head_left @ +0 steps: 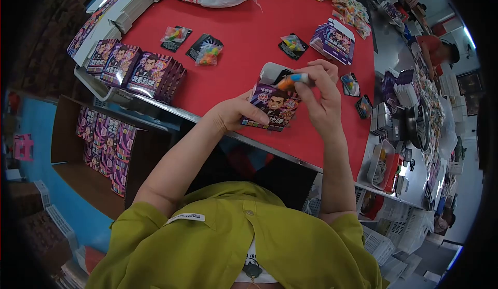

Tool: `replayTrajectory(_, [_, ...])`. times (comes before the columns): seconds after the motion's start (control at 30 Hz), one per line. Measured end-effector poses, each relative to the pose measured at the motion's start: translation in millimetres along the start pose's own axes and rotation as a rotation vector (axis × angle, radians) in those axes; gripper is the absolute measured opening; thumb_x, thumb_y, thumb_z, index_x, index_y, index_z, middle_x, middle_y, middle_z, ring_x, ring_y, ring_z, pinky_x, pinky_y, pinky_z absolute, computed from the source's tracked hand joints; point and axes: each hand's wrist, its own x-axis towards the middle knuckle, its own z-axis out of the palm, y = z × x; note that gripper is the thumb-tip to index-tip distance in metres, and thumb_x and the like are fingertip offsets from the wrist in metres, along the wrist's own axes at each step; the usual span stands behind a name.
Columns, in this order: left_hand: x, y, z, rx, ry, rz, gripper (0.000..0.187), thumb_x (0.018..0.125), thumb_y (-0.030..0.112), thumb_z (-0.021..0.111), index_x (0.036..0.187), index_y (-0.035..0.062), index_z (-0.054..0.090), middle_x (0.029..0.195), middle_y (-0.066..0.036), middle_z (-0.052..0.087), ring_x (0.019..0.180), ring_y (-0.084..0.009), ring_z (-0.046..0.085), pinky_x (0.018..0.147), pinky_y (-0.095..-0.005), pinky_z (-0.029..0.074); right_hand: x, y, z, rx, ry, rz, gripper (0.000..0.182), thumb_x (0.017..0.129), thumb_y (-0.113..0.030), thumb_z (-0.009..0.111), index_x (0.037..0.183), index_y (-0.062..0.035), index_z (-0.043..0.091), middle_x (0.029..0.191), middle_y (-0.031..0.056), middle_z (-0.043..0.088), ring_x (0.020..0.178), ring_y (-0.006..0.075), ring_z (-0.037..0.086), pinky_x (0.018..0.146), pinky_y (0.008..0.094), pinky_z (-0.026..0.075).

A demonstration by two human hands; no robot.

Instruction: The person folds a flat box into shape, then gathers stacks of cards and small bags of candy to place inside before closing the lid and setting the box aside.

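My left hand (234, 111) grips a purple printed box (271, 107) with a cartoon figure on its front, thumb across the lower front. The box's white top flap stands open. Between the fingers of my right hand (324, 93) is a small bag of colourful candy (287, 83), right at the box's opening, with a black card (281, 75) beside it. Farther up the red table (244, 35), similar candy bags (209, 54) lie on black cards. More of these sets (350, 84) lie to the right of my right hand.
Filled-looking purple boxes (150, 75) stand in rows at the table's left, near flat stacked cartons (129, 11). Another stack of boxes (334, 40) is at the right. A cardboard carton (67, 172) with purple boxes stands lower left. A person (436, 50) is at the far right bench.
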Motion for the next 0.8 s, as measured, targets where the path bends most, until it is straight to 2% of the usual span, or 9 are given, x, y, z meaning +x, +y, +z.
replayTrajectory(0.07, [5.2,-6.5,-1.6,0.067,0.015,-0.013,0.071,0.059,-0.006,0.069,0.126,0.0,0.046,0.11,-0.016,0.061,0.103,-0.0271,0.06,0.095,-0.0394,0.046,-4.5,2.0,-0.7,-0.208,-0.042,-0.032,0.014,0.082,-0.01,0.06,0.095,-0.0059,0.063,0.09,0.0022,0.061,0.108,0.0234,0.042,0.092,0.0352,0.03])
replayTrajectory(0.17, [17.0,-3.5,-6.3,0.635,0.054,-0.049,0.069,0.062,-0.006,0.074,0.126,0.0041,0.049,0.111,-0.009,0.06,0.1,-0.0188,0.059,0.092,-0.0322,0.046,-19.1,-3.2,4.8,-0.275,-0.097,-0.08,0.015,0.08,-0.011,0.062,0.094,-0.0059,0.065,0.093,0.003,0.063,0.108,0.025,0.044,0.092,0.0371,0.03])
replayTrajectory(0.2, [14.5,-4.3,-3.1,0.628,0.057,-0.054,0.069,0.062,-0.006,0.074,0.126,0.0041,0.049,0.111,-0.009,0.06,0.1,-0.0188,0.059,0.092,-0.0322,0.046,-25.1,-5.5,6.8,-0.272,-0.103,-0.072,0.015,0.08,-0.011,0.062,0.094,-0.0059,0.065,0.093,0.003,0.063,0.108,0.025,0.044,0.092,0.0371,0.03])
replayTrajectory(0.27, [10.0,-6.2,2.1,0.81,0.078,0.116,0.068,0.065,-0.003,0.074,0.128,0.0039,0.048,0.113,-0.009,0.059,0.103,-0.0162,0.057,0.092,-0.0298,0.046,-35.4,-8.8,11.2,-0.399,-0.086,-0.115,0.018,0.075,-0.012,0.068,0.093,-0.0089,0.066,0.085,0.0015,0.062,0.103,0.025,0.048,0.092,0.039,0.028])
replayTrajectory(0.5, [-20.3,-24.5,-8.4,0.74,0.24,0.44,0.053,0.08,0.007,0.066,0.129,0.0022,0.046,0.112,-0.009,0.059,0.104,-0.0136,0.055,0.092,-0.0287,0.044,-54.3,-9.4,38.5,-0.434,-0.028,-0.164,0.016,0.077,-0.005,0.063,0.092,-0.0053,0.066,0.107,0.0042,0.057,0.105,0.0255,0.047,0.092,0.0397,0.031])
replayTrajectory(0.6, [-17.2,-30.4,-10.8,0.447,0.273,0.487,0.043,0.087,0.015,0.059,0.126,0.0007,0.049,0.113,-0.009,0.059,0.105,-0.0133,0.055,0.091,-0.0276,0.044,-56.6,-7.1,40.8,-0.206,0.051,-0.158,0.022,0.08,-0.001,0.057,0.101,-0.0034,0.063,0.114,0.0079,0.053,0.107,0.0241,0.047,0.094,0.0377,0.034])
replayTrajectory(0.7, [-13.4,-28.5,-6.4,0.533,0.278,0.496,0.035,0.089,0.018,0.055,0.12,0.0002,0.054,0.109,-0.009,0.061,0.1,-0.0129,0.058,0.09,-0.027,0.045,-56.5,0.2,39.8,0.557,0.334,0.211,0.036,0.083,0.005,0.048,0.119,0.0015,0.051,0.111,0.0103,0.054,0.113,0.0192,0.046,0.095,0.0324,0.038])
replayTrajectory(0.73, [-13.2,-27.8,-4.3,0.46,0.29,0.452,0.031,0.088,0.016,0.057,0.115,0.0001,0.057,0.105,-0.008,0.063,0.096,-0.0133,0.059,0.088,-0.0272,0.046,-56.7,5.3,40.3,0.55,0.344,0.219,0.036,0.083,0.005,0.048,0.119,0.0015,0.051,0.111,0.0103,0.054,0.113,0.0192,0.046,0.095,0.0324,0.038])
replayTrajectory(0.8, [-10.6,-24.8,-2.9,0.388,0.293,0.406,0.027,0.087,0.014,0.058,0.11,-0.0001,0.061,0.101,-0.008,0.064,0.092,-0.0138,0.061,0.087,-0.0273,0.047,-57.4,13.1,39.7,1.194,0.189,0.447,0.035,0.083,0.005,0.05,0.118,0.0044,0.05,0.108,0.0094,0.056,0.111,0.018,0.049,0.094,0.0306,0.039])
